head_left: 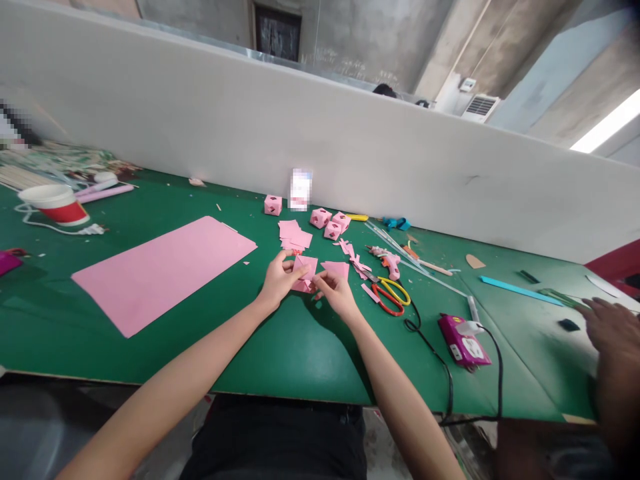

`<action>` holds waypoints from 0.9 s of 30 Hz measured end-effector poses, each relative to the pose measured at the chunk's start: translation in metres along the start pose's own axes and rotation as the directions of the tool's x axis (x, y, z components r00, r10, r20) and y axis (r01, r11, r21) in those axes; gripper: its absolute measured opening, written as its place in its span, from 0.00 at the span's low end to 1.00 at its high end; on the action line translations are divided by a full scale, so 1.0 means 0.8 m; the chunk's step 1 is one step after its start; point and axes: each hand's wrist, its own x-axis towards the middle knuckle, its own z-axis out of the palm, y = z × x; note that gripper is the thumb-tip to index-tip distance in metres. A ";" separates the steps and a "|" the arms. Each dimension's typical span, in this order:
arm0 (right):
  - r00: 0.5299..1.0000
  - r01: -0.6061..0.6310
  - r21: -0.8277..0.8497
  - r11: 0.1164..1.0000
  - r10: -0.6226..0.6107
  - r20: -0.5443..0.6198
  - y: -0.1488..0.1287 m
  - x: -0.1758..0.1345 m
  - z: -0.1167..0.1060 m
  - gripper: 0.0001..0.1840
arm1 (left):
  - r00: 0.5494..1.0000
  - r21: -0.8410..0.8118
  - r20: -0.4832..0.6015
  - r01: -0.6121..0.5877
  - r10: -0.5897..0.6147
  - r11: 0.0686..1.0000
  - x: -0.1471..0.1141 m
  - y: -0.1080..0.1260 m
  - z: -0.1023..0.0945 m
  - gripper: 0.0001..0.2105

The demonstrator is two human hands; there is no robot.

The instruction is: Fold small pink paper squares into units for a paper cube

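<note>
Between my two hands is a small folded piece of pink paper (306, 265), held just above the green table. My left hand (281, 277) pinches its left side with thumb and fingers. At its lower right edge, the fingers of my right hand (332, 288) are closed on it. Another pink paper square (340, 269) lies just behind my right hand. Beyond my left hand is a loose stack of pink paper squares (294, 235). Several pink paper cubes (321, 217) with cut-out holes stand near the partition. Pink paper scraps (353, 257) lie right of the squares.
Scissors (387, 297), a pink glue gun (391, 261) and a purple power box (465, 341) with a black cable lie to the right. A large pink sheet (165, 273) and a paper cup (57, 205) are left. Another person's hand (613, 327) is at far right.
</note>
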 end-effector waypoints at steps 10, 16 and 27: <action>0.998 0.058 -0.056 0.997 -0.059 -0.007 0.008 0.000 -0.001 0.26 | 0.994 0.054 -0.038 -0.099 0.101 0.994 0.003 -0.009 0.000 0.27; 0.997 0.076 -0.085 0.994 -0.075 0.016 0.008 -0.001 -0.001 0.24 | 0.996 0.026 -0.029 -0.087 0.088 0.996 0.003 -0.009 -0.001 0.28; 1.000 0.008 -0.014 1.000 -0.008 0.007 0.006 0.001 0.000 0.27 | 0.999 0.032 0.021 -0.050 0.050 0.998 0.000 -0.004 0.003 0.29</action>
